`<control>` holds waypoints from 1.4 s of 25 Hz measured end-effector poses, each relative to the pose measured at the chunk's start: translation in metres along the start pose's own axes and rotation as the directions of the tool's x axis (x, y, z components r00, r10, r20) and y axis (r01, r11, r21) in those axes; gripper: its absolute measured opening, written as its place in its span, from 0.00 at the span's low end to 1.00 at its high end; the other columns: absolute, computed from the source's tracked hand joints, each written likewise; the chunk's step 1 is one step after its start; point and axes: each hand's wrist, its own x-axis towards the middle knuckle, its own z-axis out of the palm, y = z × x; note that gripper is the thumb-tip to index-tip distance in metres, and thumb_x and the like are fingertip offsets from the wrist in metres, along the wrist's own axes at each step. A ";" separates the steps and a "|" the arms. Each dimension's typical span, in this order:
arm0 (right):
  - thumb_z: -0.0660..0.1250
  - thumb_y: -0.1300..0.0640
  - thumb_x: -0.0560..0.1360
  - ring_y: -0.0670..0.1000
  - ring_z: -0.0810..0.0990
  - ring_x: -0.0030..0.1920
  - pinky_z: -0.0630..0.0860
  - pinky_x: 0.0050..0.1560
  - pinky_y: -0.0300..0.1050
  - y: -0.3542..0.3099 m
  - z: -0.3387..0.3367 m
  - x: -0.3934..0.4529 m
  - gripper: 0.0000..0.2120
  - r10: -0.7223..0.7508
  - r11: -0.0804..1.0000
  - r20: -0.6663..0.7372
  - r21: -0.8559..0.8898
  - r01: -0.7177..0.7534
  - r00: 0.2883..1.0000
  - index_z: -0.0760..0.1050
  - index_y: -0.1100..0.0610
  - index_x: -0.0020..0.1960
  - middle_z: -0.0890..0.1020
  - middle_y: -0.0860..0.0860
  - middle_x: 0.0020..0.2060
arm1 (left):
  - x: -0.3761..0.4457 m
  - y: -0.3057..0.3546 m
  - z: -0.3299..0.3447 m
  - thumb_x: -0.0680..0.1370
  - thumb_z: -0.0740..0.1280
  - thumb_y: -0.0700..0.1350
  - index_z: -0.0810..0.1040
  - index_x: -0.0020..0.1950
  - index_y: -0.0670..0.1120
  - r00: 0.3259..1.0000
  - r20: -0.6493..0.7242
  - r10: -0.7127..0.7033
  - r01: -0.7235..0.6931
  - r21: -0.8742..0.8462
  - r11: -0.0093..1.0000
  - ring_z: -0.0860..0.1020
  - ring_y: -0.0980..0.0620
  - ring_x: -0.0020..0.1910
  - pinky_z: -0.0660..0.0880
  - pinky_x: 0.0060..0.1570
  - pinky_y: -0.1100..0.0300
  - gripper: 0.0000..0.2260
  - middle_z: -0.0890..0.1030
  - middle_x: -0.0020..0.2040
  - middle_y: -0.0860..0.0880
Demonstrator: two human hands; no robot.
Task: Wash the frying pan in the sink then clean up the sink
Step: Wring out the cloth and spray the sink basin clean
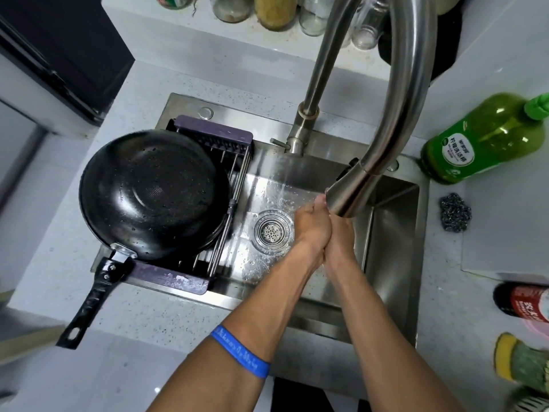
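On my far left the pan (154,193) sits upside down on the rack (208,138), bottom up & wet w/ drops. Its black handle (89,304) sticks out toward me, over the counter (154,316). The rack lies across the left part of the sink (392,221), purple ends at back & front.

Next, the drain (271,231) in the sink floor, round w/ small holes. Water shines on the metal around it.

Just right of the drain I see my 2 hands pressed together, palm to palm, over the sink. Left hand (312,224) has its fingers curled onto the right hand (341,233). Right fingers go up under the tap head, so I can't tell if they are bent or flat. Neither hand holds a thing that I can see. A blue band (240,355) is on my left arm.

The tap (398,108) bends over from the back & its head sits right on top of my fingertips. Spray shows on the back wall of the sink, left of the head.

Right of the sink: a green soap bottle (487,138) lying tilted on the counter, a steel scrubber (455,212) near the sink edge, a red bottle (525,304) & a sponge (520,361) at the far right edge.

Jars (276,11) stand along the back.
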 end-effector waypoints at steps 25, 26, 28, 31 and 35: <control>0.67 0.70 0.73 0.44 0.75 0.23 0.67 0.17 0.36 -0.014 0.005 -0.006 0.08 0.174 0.799 0.276 0.521 -0.300 0.945 0.77 0.63 0.51 0.80 0.56 0.36 | 0.002 -0.013 -0.029 0.84 0.50 0.58 0.78 0.39 0.45 0.967 0.201 -0.154 0.241 -0.543 0.805 0.75 0.51 0.23 0.73 0.31 0.59 0.26 0.78 0.27 0.47; 0.68 0.67 0.73 0.42 0.70 0.20 0.61 0.15 0.35 -0.014 0.005 -0.008 0.05 0.159 0.823 0.264 0.497 -0.276 0.951 0.77 0.62 0.48 0.79 0.54 0.33 | 0.002 -0.015 -0.029 0.84 0.50 0.58 0.78 0.40 0.45 0.965 0.207 -0.161 0.249 -0.529 0.812 0.73 0.51 0.21 0.72 0.28 0.61 0.26 0.76 0.26 0.46; 0.68 0.63 0.76 0.42 0.64 0.18 0.54 0.15 0.33 -0.014 0.009 -0.012 0.03 0.166 0.880 0.212 0.409 -0.242 0.963 0.76 0.59 0.43 0.75 0.50 0.26 | 0.002 -0.018 -0.032 0.84 0.50 0.58 0.78 0.41 0.45 0.960 0.228 -0.159 0.257 -0.505 0.824 0.72 0.52 0.24 0.71 0.28 0.61 0.25 0.77 0.29 0.47; 0.69 0.59 0.77 0.43 0.64 0.16 0.54 0.17 0.31 -0.008 0.008 -0.015 0.11 0.197 0.934 0.064 0.290 -0.207 0.978 0.74 0.57 0.36 0.72 0.49 0.22 | 0.003 -0.026 -0.038 0.84 0.51 0.57 0.79 0.49 0.45 0.959 0.244 -0.147 0.240 -0.411 0.880 0.76 0.53 0.31 0.72 0.32 0.60 0.22 0.80 0.34 0.49; 0.65 0.56 0.78 0.46 0.62 0.17 0.57 0.18 0.33 0.003 -0.012 -0.016 0.20 0.215 0.955 -0.073 0.222 -0.195 0.974 0.66 0.53 0.28 0.67 0.49 0.20 | -0.016 -0.051 -0.040 0.83 0.56 0.49 0.81 0.53 0.48 0.952 0.269 -0.148 0.193 -0.147 0.970 0.78 0.54 0.37 0.73 0.36 0.61 0.14 0.83 0.41 0.50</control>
